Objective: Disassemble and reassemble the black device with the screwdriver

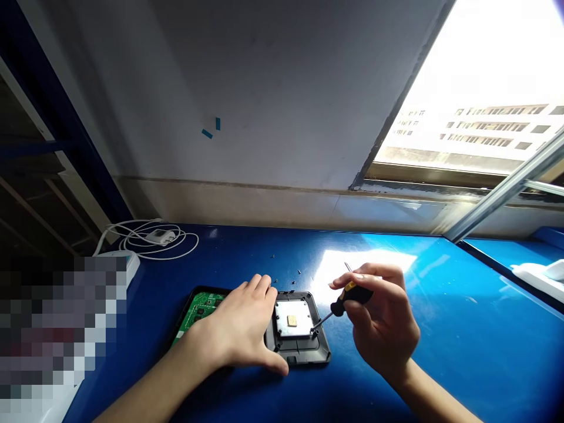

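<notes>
A black plastic housing (324,348) lies opened on the blue table. Its left half carries a green circuit board (194,314); its right half holds a silver metal plate (286,326) with a small tan square pad (291,321). My left hand (240,323) spans the middle of the housing, thumb at the near edge and fingers at the far edge, hiding part of the board. In my right hand (383,320) is a screwdriver (346,298) with a black and yellow handle. Its tilted shaft meets the plate's lower right corner, by a screw spot. A thin metal point (348,267) shows above my right fingers.
Several small screws (294,282) lie behind the housing. A coiled white cable with a plug (161,237) rests at the back left, near a white object (132,264), partly pixelated. A metal frame bar (493,197) rises at right beside the window.
</notes>
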Demonstrator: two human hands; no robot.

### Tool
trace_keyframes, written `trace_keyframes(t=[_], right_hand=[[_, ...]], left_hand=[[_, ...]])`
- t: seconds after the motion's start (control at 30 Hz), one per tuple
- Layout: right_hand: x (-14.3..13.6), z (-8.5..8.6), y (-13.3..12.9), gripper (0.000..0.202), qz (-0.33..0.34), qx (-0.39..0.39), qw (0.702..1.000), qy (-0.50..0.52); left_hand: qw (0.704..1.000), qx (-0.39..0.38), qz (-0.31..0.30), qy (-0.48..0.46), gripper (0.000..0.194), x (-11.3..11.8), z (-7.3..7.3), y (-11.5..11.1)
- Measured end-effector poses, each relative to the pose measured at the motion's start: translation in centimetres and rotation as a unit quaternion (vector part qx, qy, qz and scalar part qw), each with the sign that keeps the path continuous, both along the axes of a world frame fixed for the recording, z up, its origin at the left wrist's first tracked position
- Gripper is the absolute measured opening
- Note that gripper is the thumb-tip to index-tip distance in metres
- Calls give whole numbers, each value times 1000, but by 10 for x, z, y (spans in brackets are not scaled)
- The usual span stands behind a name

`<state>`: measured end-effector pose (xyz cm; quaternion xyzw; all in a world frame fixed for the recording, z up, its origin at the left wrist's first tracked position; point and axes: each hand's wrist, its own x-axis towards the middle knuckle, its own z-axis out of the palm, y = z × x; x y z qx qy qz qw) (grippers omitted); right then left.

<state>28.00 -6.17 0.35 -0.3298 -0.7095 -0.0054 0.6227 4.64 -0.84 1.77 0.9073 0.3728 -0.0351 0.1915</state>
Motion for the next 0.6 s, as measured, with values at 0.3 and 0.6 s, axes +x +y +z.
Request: trace_keyframes(t=[0.3, 0.6], right_hand=[[-1, -1, 1, 40, 21, -21, 999, 15], [-1, -2, 0, 44, 13, -21, 1000, 13]], left_hand=[[1000, -6, 4, 6, 93, 1, 2, -1], [1000, -5, 5, -5, 91, -1, 1, -2]])
